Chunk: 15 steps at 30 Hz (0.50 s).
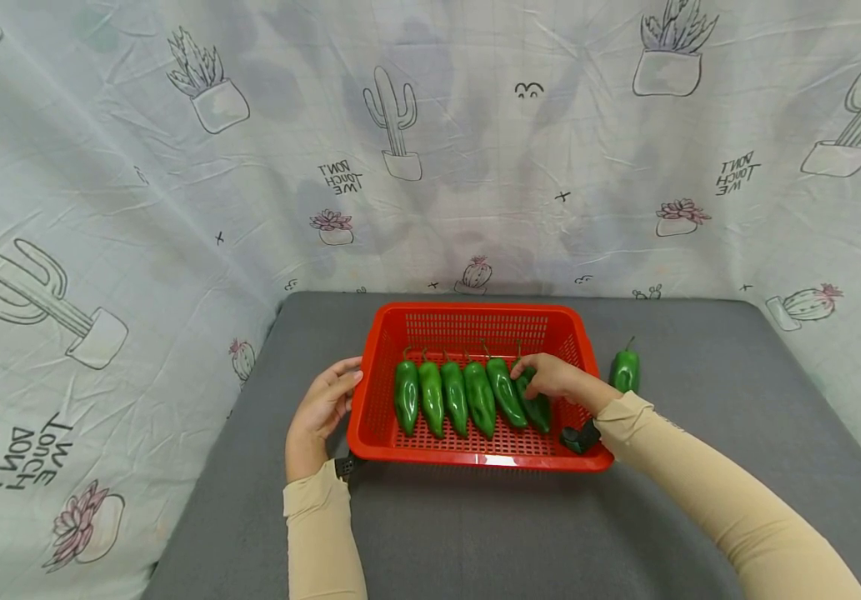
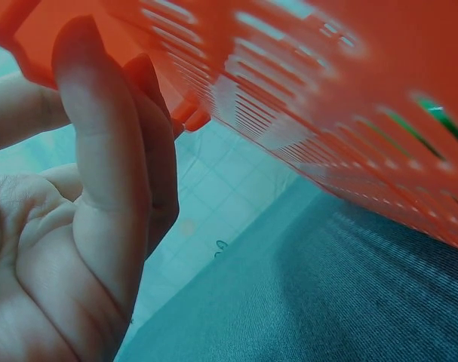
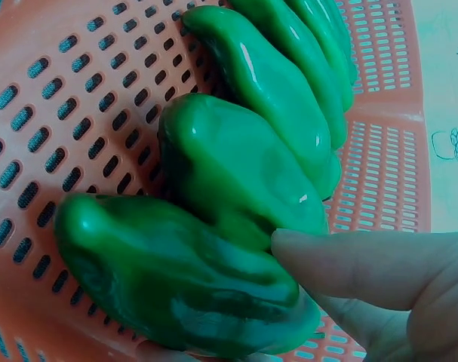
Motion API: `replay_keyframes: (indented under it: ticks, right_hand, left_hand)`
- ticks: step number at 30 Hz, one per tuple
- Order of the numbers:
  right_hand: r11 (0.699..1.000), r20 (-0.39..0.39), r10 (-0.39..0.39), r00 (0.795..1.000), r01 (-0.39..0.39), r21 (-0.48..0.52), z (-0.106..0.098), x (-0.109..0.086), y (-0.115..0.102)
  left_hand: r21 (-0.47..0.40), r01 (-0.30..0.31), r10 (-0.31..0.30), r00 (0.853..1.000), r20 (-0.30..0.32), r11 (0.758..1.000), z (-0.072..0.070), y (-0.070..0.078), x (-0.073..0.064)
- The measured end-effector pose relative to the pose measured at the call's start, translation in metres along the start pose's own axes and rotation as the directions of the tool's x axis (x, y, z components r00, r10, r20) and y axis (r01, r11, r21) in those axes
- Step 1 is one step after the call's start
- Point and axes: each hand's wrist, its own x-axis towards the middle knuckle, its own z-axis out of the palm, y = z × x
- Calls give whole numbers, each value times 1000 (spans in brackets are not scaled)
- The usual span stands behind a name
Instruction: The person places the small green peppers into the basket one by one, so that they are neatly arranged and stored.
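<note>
Several glossy green peppers lie side by side in a red plastic basket (image 1: 468, 458), their stems toward the far wall. My right hand (image 1: 559, 379) reaches in over the right rim and holds the rightmost green pepper (image 1: 538, 410) between thumb and fingers. In the right wrist view, the thumb (image 3: 342, 264) lies along that pepper's upper side, and a fingertip shows at its lower edge. A neighbouring pepper (image 3: 236, 158) lies close against it. At the basket's left side my left hand (image 1: 319, 408) grips the rim, its fingers (image 2: 104, 136) against the outside.
One more green pepper (image 1: 626, 371) lies on the grey table (image 1: 708, 392) to the right of the basket, partly hidden by the right forearm. A white curtain (image 1: 460, 167) with cactus prints hangs behind and along both sides of the table.
</note>
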Motion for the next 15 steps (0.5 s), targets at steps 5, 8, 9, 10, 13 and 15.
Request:
replay_keyframes:
  ticks: [5, 8, 9, 10, 13, 15]
  right_hand:
    - [1000, -13, -15, 1000, 16, 13, 1, 1, 0]
    - [1000, -26, -20, 999, 20, 15, 1, 2, 1]
    - [1000, -28, -20, 999, 21, 13, 0, 2, 1]
    - [1000, -30, -23, 999, 23, 12, 0, 2, 1]
    - [999, -41, -30, 999, 31, 15, -1, 3, 2]
    - [999, -45, -45, 998, 45, 13, -3, 2, 1]
  left_hand:
    - [-7, 4, -4, 1000, -8, 1000, 0, 0, 0]
    - [-7, -1, 1, 1000, -4, 1000, 1, -1, 0]
    - [-5, -3, 3, 1000, -1, 1000, 1, -1, 0]
    - [-5, -5, 5, 1000, -1, 1000, 1, -1, 0]
    - [-3, -11, 11, 1000, 5, 1000, 0, -1, 0]
    - [-4, -16, 16, 1000, 7, 1000, 0, -1, 0]
